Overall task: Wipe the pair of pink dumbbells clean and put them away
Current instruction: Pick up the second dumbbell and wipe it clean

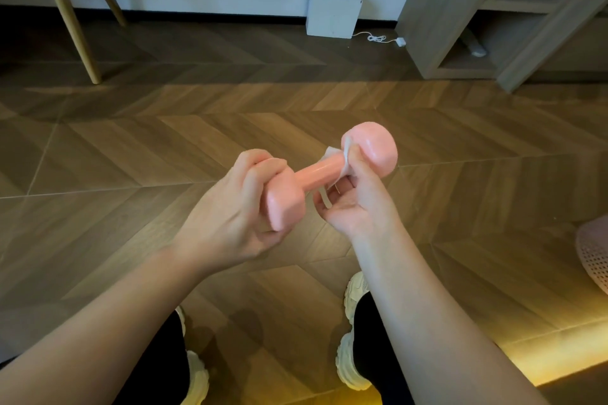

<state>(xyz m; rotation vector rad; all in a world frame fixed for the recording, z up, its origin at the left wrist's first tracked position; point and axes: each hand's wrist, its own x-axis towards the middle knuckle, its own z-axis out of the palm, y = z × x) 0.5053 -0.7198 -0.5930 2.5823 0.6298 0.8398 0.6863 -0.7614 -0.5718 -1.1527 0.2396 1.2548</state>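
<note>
One pink dumbbell (375, 149) is held in the air above the floor, tilted with its far head up to the right. My left hand (230, 214) grips its near head from the left. My right hand (358, 200) holds a white wipe (339, 158) wrapped around the handle just below the far head, thumb pressed on the wipe. The second dumbbell of the pair is not in view.
Brown herringbone wood floor (164, 141) lies below. A grey shelf unit (493, 16) stands at the back right, a white box (334, 11) with a cable sits against the wall, and wooden legs (70, 20) rise at the back left. A pink mesh object (594, 253) shows at the right edge. My white shoes (353, 339) are at the bottom.
</note>
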